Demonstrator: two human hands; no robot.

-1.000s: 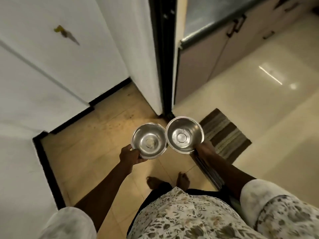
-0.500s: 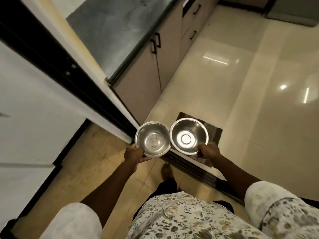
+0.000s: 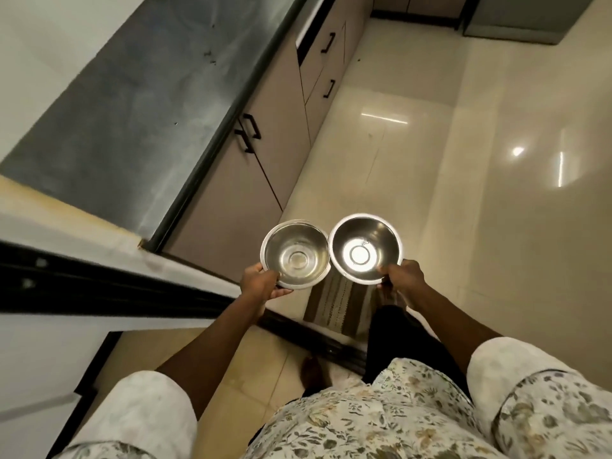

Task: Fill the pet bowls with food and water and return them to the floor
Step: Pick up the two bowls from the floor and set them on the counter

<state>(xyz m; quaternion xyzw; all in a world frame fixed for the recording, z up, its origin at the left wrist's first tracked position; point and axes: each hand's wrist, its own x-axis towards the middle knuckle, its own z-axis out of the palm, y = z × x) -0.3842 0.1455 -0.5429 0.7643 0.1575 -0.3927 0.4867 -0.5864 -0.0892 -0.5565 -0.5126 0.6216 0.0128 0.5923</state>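
My left hand (image 3: 260,286) holds one bowl (image 3: 294,255) by its near rim, my right hand (image 3: 402,279) holds the other bowl (image 3: 366,248) just beside it, rims seemingly touching. Below them lies a mat (image 3: 337,308) on the floor (image 3: 414,180). The counter (image 3: 132,120) runs along my left, cabinets (image 3: 261,173) under it.

Floral-print top (image 3: 381,422), short white cuffed sleeves (image 3: 149,409), black trousers (image 3: 387,332), bare feet (image 3: 313,372)
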